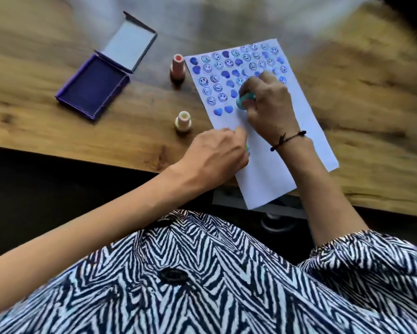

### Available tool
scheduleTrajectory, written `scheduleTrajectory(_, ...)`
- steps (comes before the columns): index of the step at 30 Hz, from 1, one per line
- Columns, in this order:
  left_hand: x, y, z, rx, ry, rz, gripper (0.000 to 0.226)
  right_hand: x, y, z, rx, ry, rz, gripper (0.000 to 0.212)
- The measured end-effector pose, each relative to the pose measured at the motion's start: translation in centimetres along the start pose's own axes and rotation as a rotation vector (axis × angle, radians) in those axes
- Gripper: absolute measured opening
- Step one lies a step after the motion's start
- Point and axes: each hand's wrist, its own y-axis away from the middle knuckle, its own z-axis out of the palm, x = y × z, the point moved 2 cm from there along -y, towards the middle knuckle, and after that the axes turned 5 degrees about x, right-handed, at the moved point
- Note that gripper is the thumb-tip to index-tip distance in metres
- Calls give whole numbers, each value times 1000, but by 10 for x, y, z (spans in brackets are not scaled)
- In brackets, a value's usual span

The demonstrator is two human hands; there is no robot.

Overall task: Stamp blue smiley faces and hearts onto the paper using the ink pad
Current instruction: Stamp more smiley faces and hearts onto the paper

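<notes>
The teal stamp (244,100) stands on the paper (274,165) just right of two blue hearts (223,110) — gripped by the right hand (268,104) — while the left hand (217,155), fingers curled, pins the sheet's edge near the open ink pad (94,92).

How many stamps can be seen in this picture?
3: a pink stamp standing left of the paper, a yellow stamp nearer, and a teal stamp in the right hand. The left hand may hide another.
</notes>
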Motion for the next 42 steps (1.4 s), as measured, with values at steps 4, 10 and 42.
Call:
scheduleTrajectory(4, 1, 2, 0, 26, 62, 1, 22, 0, -2, 1, -4, 46, -10, 22)
scheduleTrajectory(10, -2, 2, -2, 24, 101, -1, 23, -1, 0, 5, -39, 98, -22, 19)
scheduleTrajectory(42, -1, -3, -6, -35, 77, -3, 18, 0, -7, -27, 50, -106, 154, 16)
